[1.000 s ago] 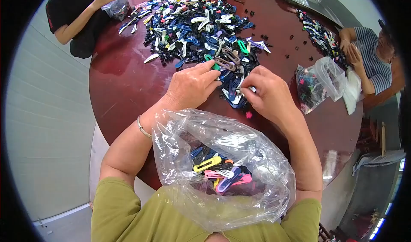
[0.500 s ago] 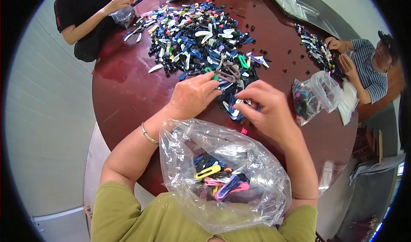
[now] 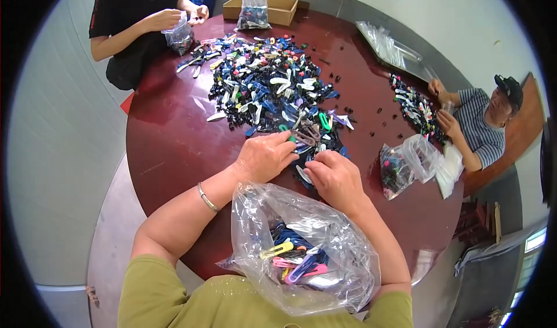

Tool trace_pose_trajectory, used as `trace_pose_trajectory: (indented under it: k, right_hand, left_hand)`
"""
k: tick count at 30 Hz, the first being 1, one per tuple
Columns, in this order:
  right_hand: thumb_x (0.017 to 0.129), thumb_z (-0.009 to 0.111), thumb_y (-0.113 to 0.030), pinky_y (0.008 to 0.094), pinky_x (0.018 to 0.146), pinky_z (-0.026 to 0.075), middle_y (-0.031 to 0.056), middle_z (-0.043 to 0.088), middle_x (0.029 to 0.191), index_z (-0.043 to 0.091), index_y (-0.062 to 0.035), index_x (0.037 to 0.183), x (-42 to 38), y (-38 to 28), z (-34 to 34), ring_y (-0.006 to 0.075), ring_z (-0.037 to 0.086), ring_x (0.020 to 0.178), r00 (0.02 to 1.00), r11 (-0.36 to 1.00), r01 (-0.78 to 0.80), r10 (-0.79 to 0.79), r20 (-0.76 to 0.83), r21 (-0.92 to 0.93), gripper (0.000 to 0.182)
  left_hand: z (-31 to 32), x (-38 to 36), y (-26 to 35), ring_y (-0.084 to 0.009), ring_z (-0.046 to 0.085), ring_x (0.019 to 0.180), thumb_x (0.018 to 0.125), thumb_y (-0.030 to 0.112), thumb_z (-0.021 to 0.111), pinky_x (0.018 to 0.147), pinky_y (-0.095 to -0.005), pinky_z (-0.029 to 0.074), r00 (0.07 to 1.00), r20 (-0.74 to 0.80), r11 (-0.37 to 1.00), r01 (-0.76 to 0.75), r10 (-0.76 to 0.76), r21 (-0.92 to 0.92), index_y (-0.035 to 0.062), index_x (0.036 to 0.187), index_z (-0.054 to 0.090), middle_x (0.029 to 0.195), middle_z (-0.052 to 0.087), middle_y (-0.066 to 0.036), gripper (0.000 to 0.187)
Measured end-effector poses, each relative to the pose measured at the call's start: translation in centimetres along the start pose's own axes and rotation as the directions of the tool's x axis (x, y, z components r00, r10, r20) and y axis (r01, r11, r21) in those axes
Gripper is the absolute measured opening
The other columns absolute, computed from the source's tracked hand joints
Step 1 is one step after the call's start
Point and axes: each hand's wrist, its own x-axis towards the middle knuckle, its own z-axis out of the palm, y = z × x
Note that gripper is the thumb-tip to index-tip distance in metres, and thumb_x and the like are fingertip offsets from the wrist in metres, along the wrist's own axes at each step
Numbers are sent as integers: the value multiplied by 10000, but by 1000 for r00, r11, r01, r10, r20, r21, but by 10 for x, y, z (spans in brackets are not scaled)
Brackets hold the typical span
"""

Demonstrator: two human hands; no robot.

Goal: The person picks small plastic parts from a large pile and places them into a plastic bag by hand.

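A large pile of colourful hair clips (image 3: 261, 84) lies on the dark red round table (image 3: 168, 148). At its near edge my left hand (image 3: 267, 156) rests with fingers bent over the clips, next to a green clip and a brown clip (image 3: 306, 138); its fingertips are partly hidden. Just to the right, my right hand (image 3: 333, 177) is closed at the near end of the pile, close to a white clip (image 3: 303, 174); what its fingers pinch is hidden. In front of my body an open clear plastic bag (image 3: 354, 258) holds yellow, pink, purple and dark blue clips (image 3: 301, 267).
Across the table on the left, a person in black (image 3: 130, 32) handles a small bag. A cardboard box (image 3: 281, 10) and a filled bag (image 3: 253, 9) stand at the back. On the right, a person in stripes (image 3: 478, 122) sits by a smaller pile (image 3: 415, 104) and a bag (image 3: 400, 168).
My right hand has moved down onto the near end of the pile, and its fingers have closed. My left hand stays by the green clip. The camera view has shifted, showing more of the table's far side.
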Motion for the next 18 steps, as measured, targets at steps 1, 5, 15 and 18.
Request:
trace_pose_trajectory:
  k: [1,5,15,18]
  right_hand:
    - [730,760,-134,341,614,515,49,620,822,678,-60,868,2,1,-1,235,622,714,999,999,29,-30,-40,-25,177]
    - [822,700,-80,278,558,478,56,623,743,659,-48,854,6,2,-16,162,604,619,932,927,-267,318,-173,264,61]
    - [767,705,27,224,507,425,76,661,703,695,25,796,16,-58,-117,90,589,579,913,355,-367,314,260,860,31]
    - [732,744,-22,241,513,436,57,654,669,692,-17,763,22,-55,-111,125,598,553,943,659,-304,103,317,688,61]
  left_hand:
    - [-1,0,0,-262,673,826,790,237,717,694,-350,550,1000,5,1000,-3,3,1,68,904,653,1036,655,-119,214]
    - [-1,0,-1,-262,684,836,775,236,743,709,-337,555,1000,21,1000,-1,1,12,67,931,679,1062,671,-129,238]
    - [2,-3,-3,-281,664,862,752,185,736,719,-359,545,1000,7,998,23,-23,-53,76,909,654,1072,652,-121,208]
    - [-4,2,-1,-284,666,824,769,185,719,706,-355,545,995,77,997,67,-65,-29,80,904,659,1036,668,-104,182]
